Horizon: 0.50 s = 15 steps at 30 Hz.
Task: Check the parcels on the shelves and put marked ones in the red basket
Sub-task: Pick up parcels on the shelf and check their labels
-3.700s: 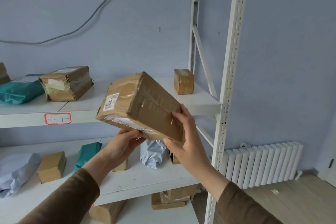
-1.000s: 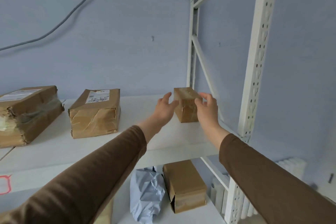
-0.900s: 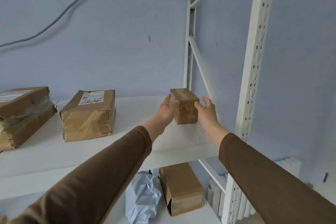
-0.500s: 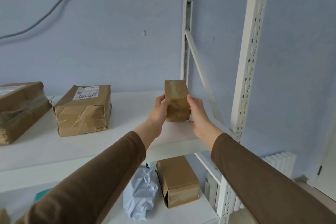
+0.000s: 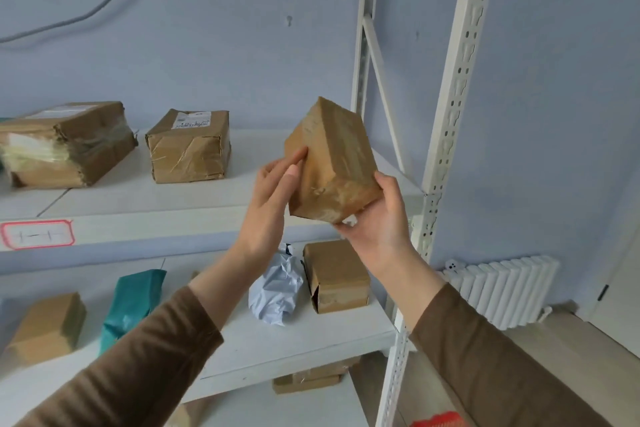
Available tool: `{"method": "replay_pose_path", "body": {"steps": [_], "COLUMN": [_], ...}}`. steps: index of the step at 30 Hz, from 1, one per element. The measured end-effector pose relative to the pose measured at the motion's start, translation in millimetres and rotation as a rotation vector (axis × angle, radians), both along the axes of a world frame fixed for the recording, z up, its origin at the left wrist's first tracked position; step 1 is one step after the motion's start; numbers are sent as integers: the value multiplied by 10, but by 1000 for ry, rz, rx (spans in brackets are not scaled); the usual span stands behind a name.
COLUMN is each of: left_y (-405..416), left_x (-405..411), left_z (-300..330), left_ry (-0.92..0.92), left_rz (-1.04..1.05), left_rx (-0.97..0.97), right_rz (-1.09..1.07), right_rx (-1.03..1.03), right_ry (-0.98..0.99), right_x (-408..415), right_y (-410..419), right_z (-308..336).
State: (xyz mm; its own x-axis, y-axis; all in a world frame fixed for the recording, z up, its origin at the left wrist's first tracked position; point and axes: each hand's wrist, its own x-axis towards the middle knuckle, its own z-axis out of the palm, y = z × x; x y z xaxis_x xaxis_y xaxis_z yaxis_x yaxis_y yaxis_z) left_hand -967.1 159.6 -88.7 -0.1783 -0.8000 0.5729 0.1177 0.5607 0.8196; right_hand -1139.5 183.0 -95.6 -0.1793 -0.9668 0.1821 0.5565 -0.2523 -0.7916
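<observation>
A small brown taped parcel (image 5: 334, 156) is held tilted in the air in front of the upper shelf (image 5: 173, 198). My right hand (image 5: 377, 222) cups its lower right corner from below. My left hand (image 5: 273, 194) rests flat against its left face, fingers straight. No mark shows on the faces turned to me. Two larger brown parcels sit on the upper shelf: one with a white label (image 5: 189, 146) and a torn, taped one (image 5: 65, 142). A sliver of the red basket (image 5: 438, 421) shows at the bottom edge.
The lower shelf (image 5: 277, 343) carries a brown box (image 5: 337, 276), a crumpled pale blue bag (image 5: 277, 291), a teal bag (image 5: 130, 305) and another brown box (image 5: 45, 326). A white shelf post (image 5: 450, 114) stands right of my hands. A white radiator (image 5: 502, 288) lines the wall.
The small parcel has been lifted off the upper shelf, drawn toward me and tipped over. My head has tilted down, so the lower shelf and the basket's edge have come into view.
</observation>
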Motion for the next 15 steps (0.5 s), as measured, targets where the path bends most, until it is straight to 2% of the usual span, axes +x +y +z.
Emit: {"method": "replay_pose_path", "body": {"steps": [4,8,11,15], "left_y": [328,574,734,941], "left_x": [103,135,156,195], "left_z": [-92,-159,-184,-245], "left_ry": [-149,-204,-162,-16], "left_rz": [107,151,121,-94], "left_rx": [-216,-243,-128,229], "right_rz": [226,250,164,-113], "right_rx": [70,73,53,-20], "right_ry": [-210,-235,-107,267], "right_x": [-15,13,76,250], "right_y": [343,560,724,943], "right_z": [-197,-337,-312,-253]}}
